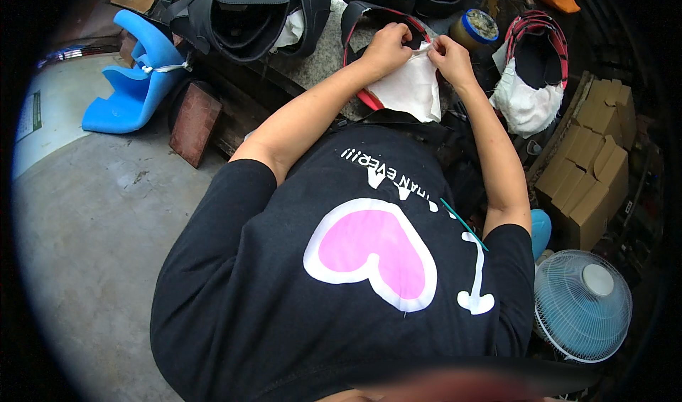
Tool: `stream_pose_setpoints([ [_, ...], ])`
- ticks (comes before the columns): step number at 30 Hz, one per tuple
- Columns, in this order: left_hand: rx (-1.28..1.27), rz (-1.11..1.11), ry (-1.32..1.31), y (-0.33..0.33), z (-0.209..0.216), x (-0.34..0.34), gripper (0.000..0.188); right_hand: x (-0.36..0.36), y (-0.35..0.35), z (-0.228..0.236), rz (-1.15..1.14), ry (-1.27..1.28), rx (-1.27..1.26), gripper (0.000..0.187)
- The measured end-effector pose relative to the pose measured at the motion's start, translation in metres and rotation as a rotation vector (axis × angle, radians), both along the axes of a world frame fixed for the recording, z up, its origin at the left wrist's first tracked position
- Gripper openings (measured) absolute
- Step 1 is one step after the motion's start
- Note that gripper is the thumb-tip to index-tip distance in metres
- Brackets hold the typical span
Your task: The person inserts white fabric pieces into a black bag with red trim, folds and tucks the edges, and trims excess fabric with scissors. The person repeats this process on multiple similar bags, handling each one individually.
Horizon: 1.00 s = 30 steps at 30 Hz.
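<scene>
Fitting white lining into a red-edged black shell.

Left hand and right hand both pinch the white cloth against the shell's rim at the table's near edge; I'd keep the cloth taut and work evenly along the rim.

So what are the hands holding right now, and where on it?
Both hands pinch the white cloth lining at its top edge: left hand and right hand close together, against the red-trimmed black shoe piece.
</scene>
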<state>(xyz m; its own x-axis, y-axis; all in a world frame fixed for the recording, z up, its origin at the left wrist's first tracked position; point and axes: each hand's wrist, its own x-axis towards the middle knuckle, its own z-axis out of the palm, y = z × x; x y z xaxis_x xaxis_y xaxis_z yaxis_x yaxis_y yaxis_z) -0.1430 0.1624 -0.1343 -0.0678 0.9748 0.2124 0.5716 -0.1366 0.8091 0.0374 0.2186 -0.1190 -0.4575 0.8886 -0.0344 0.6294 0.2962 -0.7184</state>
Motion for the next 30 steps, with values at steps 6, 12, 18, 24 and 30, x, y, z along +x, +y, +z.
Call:
stream_pose_setpoints([
  [6,-0.035,-0.021,0.026,0.0,0.002,-0.001,0.024,0.009,0.007,-0.002,0.046,0.223,-0.274,0.018],
  [12,-0.03,-0.045,0.067,0.002,0.01,-0.003,0.026,0.004,0.007,0.017,0.117,-0.036,-0.171,0.033],
  [18,0.103,-0.031,0.396,-0.002,0.022,0.002,0.022,0.001,-0.001,0.039,0.186,-0.26,-0.001,0.029],
  [24,0.077,-0.054,0.387,0.003,0.019,-0.003,0.016,-0.001,0.003,0.016,0.065,0.044,-0.062,0.017],
  [30,0.105,0.04,0.287,0.008,0.005,-0.004,0.013,0.003,0.003,0.01,0.093,0.085,-0.004,0.02],
])
